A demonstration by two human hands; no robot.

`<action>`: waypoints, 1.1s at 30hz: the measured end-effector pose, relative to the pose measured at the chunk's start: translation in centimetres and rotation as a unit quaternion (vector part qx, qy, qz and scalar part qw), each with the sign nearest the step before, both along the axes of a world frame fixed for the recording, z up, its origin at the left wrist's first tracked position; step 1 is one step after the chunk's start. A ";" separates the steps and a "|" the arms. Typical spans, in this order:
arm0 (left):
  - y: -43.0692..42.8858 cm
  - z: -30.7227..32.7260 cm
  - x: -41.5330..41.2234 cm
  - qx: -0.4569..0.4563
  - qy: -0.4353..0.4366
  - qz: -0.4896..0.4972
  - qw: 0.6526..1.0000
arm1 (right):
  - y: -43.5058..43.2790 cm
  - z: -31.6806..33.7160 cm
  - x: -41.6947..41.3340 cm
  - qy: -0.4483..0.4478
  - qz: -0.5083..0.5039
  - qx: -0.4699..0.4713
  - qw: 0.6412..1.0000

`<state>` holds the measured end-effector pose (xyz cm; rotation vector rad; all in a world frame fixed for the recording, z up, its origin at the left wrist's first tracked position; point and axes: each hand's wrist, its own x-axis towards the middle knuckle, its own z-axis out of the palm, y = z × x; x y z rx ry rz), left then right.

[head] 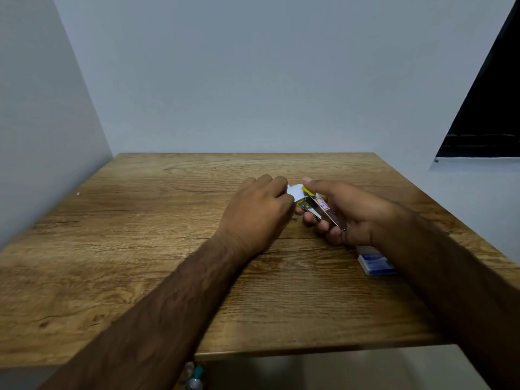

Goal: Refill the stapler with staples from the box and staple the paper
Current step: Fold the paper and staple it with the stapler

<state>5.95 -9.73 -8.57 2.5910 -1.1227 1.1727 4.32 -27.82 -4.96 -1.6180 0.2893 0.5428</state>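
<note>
Paper [295, 191] mostly hidden, pinched by left hand [259, 215], right hand [357, 215] clasping stapler [323, 210], box [375, 263] half-covered.

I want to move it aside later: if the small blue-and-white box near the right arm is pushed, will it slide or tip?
The box lies flat and low on the table, so it probably slides rather than tips. Being small, it likely feels light.

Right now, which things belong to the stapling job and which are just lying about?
Job: silver metal stapler with yellow trim, gripped by the right hand; small white piece of paper, held by the left hand; blue and white staple box on the brown wood-grain table.
Lying about: tiny white speck on the table's left side; teal-capped object below the near edge.
</note>
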 end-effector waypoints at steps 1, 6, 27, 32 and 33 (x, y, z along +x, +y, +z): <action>0.0 0.1 -0.1 0.005 -0.006 -0.001 1.000 | 0.1 0.0 0.0 0.001 0.001 0.012 1.000; 0.0 0.2 -0.3 0.028 -0.038 0.000 0.999 | 0.6 -0.5 -0.1 -0.018 -0.024 0.052 0.998; 0.2 0.2 -0.4 -0.040 -0.050 0.000 0.998 | 1.5 -1.1 0.1 -0.092 -0.093 0.080 0.988; 0.2 0.2 -0.5 -0.047 -0.044 -0.007 0.998 | 1.7 -1.2 0.0 -0.109 -0.107 0.069 0.986; 0.2 0.2 -0.5 -0.048 -0.043 -0.006 0.998 | 1.8 -1.3 0.0 -0.110 -0.111 0.069 0.985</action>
